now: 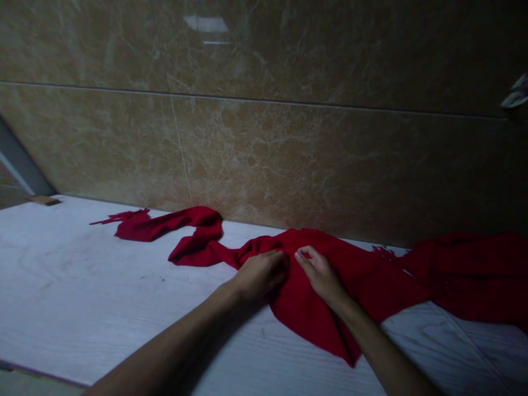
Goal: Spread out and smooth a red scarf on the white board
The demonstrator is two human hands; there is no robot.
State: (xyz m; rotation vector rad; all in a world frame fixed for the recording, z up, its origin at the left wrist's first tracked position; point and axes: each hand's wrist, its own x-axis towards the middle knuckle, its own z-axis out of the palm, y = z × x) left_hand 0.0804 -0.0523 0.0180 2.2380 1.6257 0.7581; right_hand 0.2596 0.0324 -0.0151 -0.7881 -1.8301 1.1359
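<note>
A red fringed scarf lies across the white wood-grain surface, spread wide in the middle and twisted narrow toward the left. Its left end curls back on itself, with tassels near the wall. My left hand is closed on the scarf where the narrow twist meets the spread part. Just to its right, my right hand is over the spread cloth, thumb and forefinger pinched together. Whatever cloth sits between those fingertips is too small to make out clearly.
Behind the white surface rises a brown marbled tile wall. More red cloth lies bunched at the right. A small wooden piece rests at the far left corner by a grey post. A shiny fitting juts out at upper right.
</note>
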